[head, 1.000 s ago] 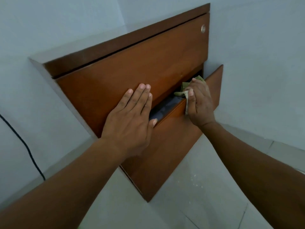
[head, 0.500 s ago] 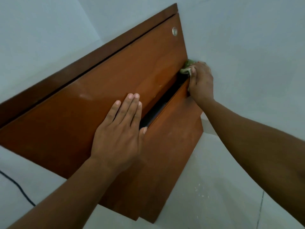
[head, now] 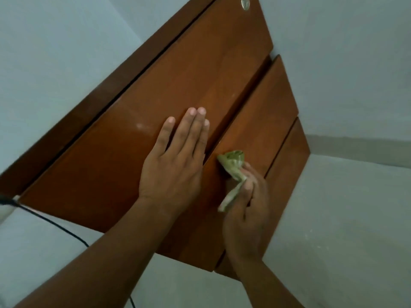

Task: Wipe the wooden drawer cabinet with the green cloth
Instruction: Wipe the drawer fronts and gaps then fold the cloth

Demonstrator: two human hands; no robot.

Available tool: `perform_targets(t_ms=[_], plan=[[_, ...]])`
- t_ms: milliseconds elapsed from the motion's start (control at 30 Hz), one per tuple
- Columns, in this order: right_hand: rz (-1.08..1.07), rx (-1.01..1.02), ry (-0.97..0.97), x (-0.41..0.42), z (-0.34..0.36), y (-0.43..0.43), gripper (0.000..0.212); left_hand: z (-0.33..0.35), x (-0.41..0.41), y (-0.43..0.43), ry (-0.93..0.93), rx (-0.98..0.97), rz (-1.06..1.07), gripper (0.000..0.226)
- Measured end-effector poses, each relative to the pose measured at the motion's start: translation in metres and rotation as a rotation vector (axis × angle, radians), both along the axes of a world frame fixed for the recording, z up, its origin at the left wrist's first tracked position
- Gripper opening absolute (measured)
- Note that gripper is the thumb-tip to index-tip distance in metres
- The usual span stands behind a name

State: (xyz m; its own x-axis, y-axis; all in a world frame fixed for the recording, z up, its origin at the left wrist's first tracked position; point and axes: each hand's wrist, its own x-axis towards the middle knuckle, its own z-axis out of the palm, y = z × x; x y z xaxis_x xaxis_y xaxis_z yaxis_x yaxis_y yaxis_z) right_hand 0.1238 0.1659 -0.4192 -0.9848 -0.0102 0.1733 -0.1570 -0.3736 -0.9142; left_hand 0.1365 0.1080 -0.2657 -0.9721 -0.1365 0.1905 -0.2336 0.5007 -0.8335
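The wooden drawer cabinet (head: 173,81) is glossy brown and fills the middle of the head view, with three drawer fronts stepped one below the other. My left hand (head: 175,161) lies flat, fingers together, on the top drawer front. My right hand (head: 246,210) is shut on the crumpled green cloth (head: 233,165), which presses against the middle drawer front (head: 260,121) just below the gap between the drawers. All drawers look pushed in.
A round metal lock (head: 245,4) sits at the top drawer's far corner. A black cable (head: 55,225) runs along the pale floor at the left. White walls surround the cabinet, and the tiled floor (head: 344,218) lies to the right.
My right hand has slid the cloth from the drawer's far end back toward me, onto the middle drawer front. The open gap has closed. My left hand stays on the top drawer.
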Motion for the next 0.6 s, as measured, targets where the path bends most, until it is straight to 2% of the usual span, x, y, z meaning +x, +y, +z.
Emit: perform_targets(t_ms=[33, 133, 200, 267, 467, 600], plan=[[0.074, 0.003, 0.065, 0.027, -0.005, -0.006, 0.04, 0.007, -0.004, 0.0, -0.029, -0.022, 0.016, 0.062], [0.2, 0.11, 0.431, 0.07, -0.021, -0.026, 0.049, 0.031, -0.016, 0.0, -0.078, -0.081, 0.03, 0.063], [0.182, 0.196, 0.599, 0.06, -0.032, -0.036, 0.052, 0.04, -0.02, -0.002, -0.1, -0.1, 0.031, 0.063], [0.14, 0.245, 0.684, 0.032, -0.039, -0.044, 0.052, 0.041, -0.02, -0.003, -0.126, -0.116, 0.035, 0.063], [0.034, 0.294, 0.646, -0.08, -0.033, -0.057, 0.053, 0.034, -0.018, -0.007, -0.139, -0.126, 0.008, 0.061], [0.003, 0.299, 0.465, -0.176, -0.034, -0.066, 0.054, 0.034, -0.02, -0.006, -0.155, -0.173, 0.016, 0.065]])
